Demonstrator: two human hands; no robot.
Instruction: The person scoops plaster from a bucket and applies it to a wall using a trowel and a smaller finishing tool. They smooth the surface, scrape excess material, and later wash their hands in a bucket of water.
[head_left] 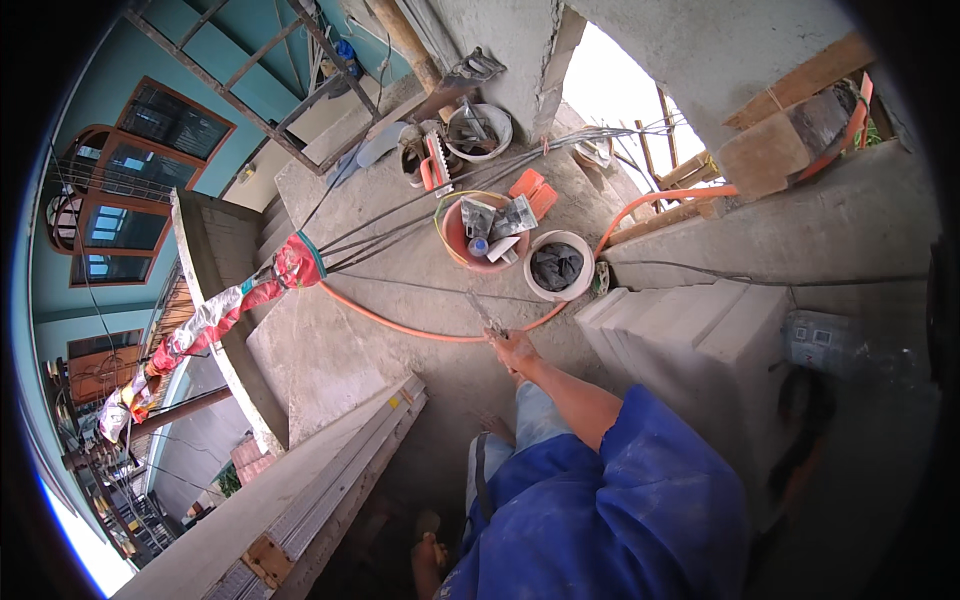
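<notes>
My right hand (pixel 515 354) is stretched out in front of me, its fingers closed round a narrow grey metal tool (pixel 488 315) that points forward. The tool's exact kind is too small to make out. Low at the left, my left hand (pixel 430 556) is curled around a short tan object (pixel 428 522), partly in shadow. Beyond the right hand stand a pink bucket (pixel 454 238) with trowels and a blue-capped bottle in it, and a white bucket (pixel 540 287) holding something black. An orange float (pixel 533 194) lies just behind them.
An orange hose (pixel 400 330) curves across the floor before me. Cables (pixel 380 238) run overhead toward a red-and-white wrapped bundle (pixel 262 285). White blocks (pixel 700 325) are stacked at right; long metal bars (pixel 335 478) lie along the low wall at left. Further off is a handsaw (pixel 430 105).
</notes>
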